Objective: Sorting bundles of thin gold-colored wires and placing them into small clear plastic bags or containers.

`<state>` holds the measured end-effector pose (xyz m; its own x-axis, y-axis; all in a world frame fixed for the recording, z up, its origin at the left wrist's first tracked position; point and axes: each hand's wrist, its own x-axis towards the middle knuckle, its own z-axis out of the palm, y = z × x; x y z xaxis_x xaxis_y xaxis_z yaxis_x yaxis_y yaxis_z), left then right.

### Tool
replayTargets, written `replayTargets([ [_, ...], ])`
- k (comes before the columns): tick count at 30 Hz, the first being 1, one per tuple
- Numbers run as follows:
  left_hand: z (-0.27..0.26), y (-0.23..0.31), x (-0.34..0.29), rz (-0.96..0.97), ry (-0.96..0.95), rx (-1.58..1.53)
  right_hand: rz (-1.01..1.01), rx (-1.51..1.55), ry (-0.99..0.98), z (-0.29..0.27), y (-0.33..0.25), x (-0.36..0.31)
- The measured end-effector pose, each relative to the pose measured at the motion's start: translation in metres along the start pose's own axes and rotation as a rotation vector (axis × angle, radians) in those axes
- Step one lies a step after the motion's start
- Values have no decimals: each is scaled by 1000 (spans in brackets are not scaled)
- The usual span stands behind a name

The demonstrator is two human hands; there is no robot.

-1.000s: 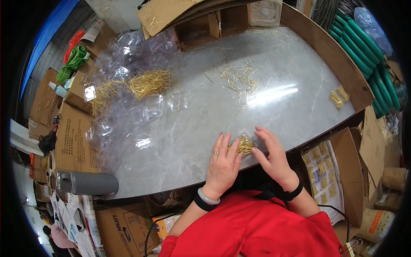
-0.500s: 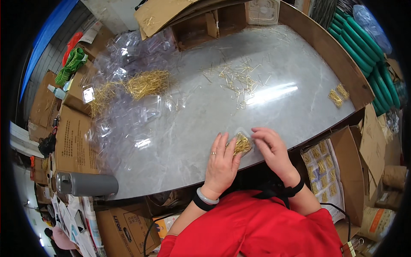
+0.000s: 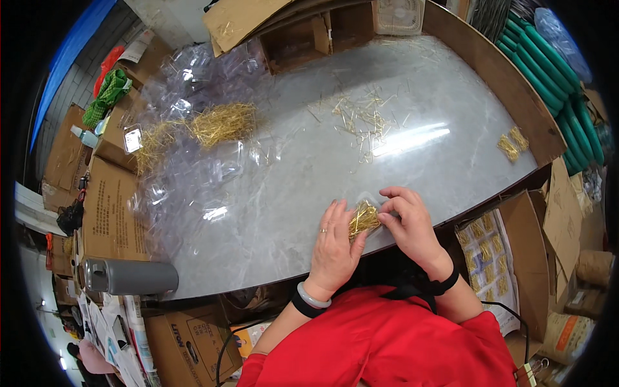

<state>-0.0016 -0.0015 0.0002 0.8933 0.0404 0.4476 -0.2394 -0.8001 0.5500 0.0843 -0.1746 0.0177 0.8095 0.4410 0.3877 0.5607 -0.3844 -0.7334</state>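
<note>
Near the front edge of the table, a bunch of thin gold wire hooks (image 3: 364, 218) lies in a small clear plastic box (image 3: 367, 196). My left hand (image 3: 335, 240) rests along its left side, fingers long and the box held in the crook between forefinger and thumb. At the right rim, the thumb and forefinger of my right hand (image 3: 412, 227) are pinched; what is between them is too small to make out. Farther off, loose gold hooks (image 3: 364, 119) lie scattered, and two gold bundles (image 3: 512, 143) sit at the far right.
A heap of clear plastic boxes (image 3: 193, 187) covers the table's left, with a large gold hook pile (image 3: 224, 124) on it. A grey bottle (image 3: 132, 277) lies at the front left corner. Below right, a carton (image 3: 532, 258) holds packed gold bundles. Cardboard walls (image 3: 496, 71) edge the table.
My right thumb and forefinger have come in against the box's right rim. The gold hooks between my hands now show more fully, as my left fingers have shifted slightly off them.
</note>
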Motion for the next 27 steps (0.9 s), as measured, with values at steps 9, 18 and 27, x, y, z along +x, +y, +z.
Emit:
replayTargets([
  [9, 4, -4, -2, -30, 25, -57, -1, 22, -13, 9, 4, -7],
  [18, -5, -7, -2, -23, -15, -171, -225, -344, -58, 14, -6, -11],
  [27, -13, -12, -6, -110, 4, -459, -120, -201, 56, 40, -21, -10],
])
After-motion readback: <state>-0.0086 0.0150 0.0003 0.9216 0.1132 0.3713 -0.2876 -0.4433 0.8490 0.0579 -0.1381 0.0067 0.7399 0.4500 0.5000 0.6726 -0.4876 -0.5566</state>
